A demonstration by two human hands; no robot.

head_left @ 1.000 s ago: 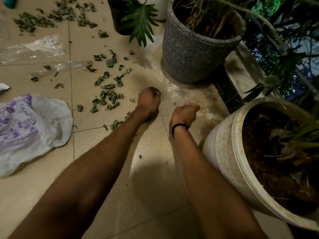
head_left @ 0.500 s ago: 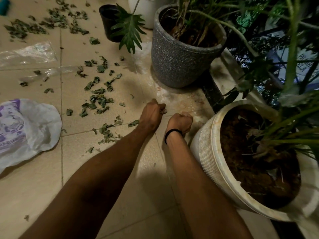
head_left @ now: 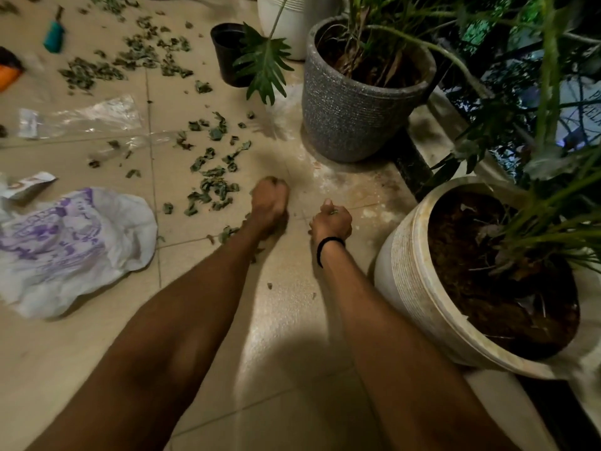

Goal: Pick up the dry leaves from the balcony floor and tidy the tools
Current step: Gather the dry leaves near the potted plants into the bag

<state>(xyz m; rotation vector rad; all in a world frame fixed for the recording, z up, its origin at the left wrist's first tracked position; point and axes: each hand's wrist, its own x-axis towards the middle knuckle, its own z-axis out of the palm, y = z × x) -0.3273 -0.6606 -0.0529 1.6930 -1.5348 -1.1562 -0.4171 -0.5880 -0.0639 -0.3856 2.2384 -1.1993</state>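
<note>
I'm seeing the left hand (head_left: 270,200) and right hand (head_left: 331,222) each clenching crumpled dry green leaves (head_left: 213,190); I'm finding the purple print on the white plastic bag (head_left: 74,242) unreadable.

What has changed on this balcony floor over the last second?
The left hand and right hand, almost touching half a second ago, have drawn apart. Both remain curled round scraps of the dry green leaves; the scattered rest, the crumpled white-and-purple plastic bag and the grey textured plant pot stayed put.
</note>
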